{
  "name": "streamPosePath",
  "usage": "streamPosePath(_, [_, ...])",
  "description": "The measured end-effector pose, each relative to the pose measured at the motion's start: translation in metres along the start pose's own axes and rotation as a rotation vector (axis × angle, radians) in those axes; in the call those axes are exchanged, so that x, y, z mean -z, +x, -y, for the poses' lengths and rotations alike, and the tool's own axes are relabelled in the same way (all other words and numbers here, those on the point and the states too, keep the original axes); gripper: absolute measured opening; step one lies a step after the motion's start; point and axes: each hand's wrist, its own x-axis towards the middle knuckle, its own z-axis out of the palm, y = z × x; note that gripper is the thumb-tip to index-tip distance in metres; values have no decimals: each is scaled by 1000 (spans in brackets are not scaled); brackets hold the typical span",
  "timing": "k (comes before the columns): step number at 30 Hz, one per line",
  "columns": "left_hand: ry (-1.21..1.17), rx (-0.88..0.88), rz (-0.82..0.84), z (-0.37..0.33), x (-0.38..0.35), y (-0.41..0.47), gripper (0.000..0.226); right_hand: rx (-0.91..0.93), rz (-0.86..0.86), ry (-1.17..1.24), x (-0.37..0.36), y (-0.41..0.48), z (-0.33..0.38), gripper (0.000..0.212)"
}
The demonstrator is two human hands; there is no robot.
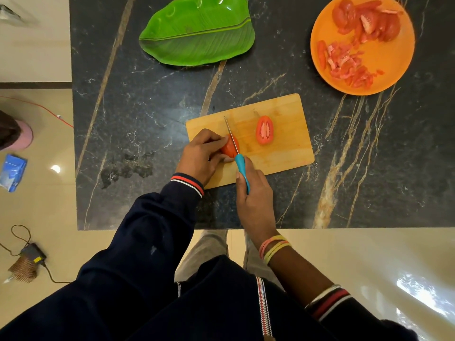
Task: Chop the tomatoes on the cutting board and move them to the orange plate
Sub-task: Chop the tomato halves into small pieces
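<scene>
Two tomato halves lie on the one wooden cutting board (283,148). One tomato half (231,146) sits at the board's near left part, pinned by the left hand (202,153), whose curled fingertips press on its left side. The second half (264,130) lies cut face up near the middle of the board, apart from both hands. The right hand (256,195) is wrapped round the teal handle of a single knife (242,172); its thin blade lies across the top of the held half, though whether it has bitten in is hard to tell from above. The orange plate (394,60) stands at the far right, well apart from the board, and bears two heaps of cut tomato pieces (344,62): larger slices farther off, finer bits nearer. One green leaf-shaped plate (197,33) lies at the far left. All rests on a black marble table (147,119) with tan veins. The floor (344,254) is glossy cream tile; on it to the left lie a blue packet (12,172) and a black adapter (33,253) with its cable.
</scene>
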Motion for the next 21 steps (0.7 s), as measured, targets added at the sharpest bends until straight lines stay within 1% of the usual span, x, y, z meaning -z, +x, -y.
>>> streamPosePath(4, [-36,-6,-21,-1,1,2,25,-2,4,-20,-2,-1,1,47])
streamPosePath(7, [-49,-2,-23,0,-1,2,25,-19,9,-25,0,-7,-1,48])
streamPosePath(11, [-88,17,-30,1,-1,2,22,-67,32,-9,8,-39,-14,48])
streamPosePath(13, [-75,25,-22,1,0,3,24,-92,55,-6,11,-56,-24,50])
streamPosePath(15, [-71,17,23,3,1,3,34,-100,64,-7,12,-64,-29,54])
streamPosePath(19, [-51,-10,180,12,3,-4,77,-94,44,15,10,-60,-25,54])
streamPosePath(21, [-81,-12,186,13,3,-7,85,-88,30,28,9,-53,-22,52])
